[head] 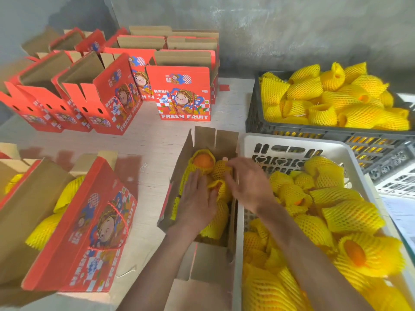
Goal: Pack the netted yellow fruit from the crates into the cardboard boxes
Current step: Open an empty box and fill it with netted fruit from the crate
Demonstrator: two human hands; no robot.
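An open cardboard box (203, 136) stands in front of me, holding several fruits in yellow foam netting (203, 161). My left hand (197, 198) lies flat with straight fingers on the fruit inside the box. My right hand (249, 182) hovers over the box's right side, fingers spread and blurred, touching a netted fruit (221, 170). A white plastic crate (289, 142) just to the right is full of netted fruit (352, 216). Behind it a dark grey crate (314, 131) holds more netted fruit (336, 97).
Several red "FRESH FRUIT" boxes (184, 95) stand open at the back left of the pale table (152, 140). A filled red box (85, 221) with netted fruit sits at the near left. Papers (402, 216) lie at the right edge. A grey wall (269, 30) is behind.
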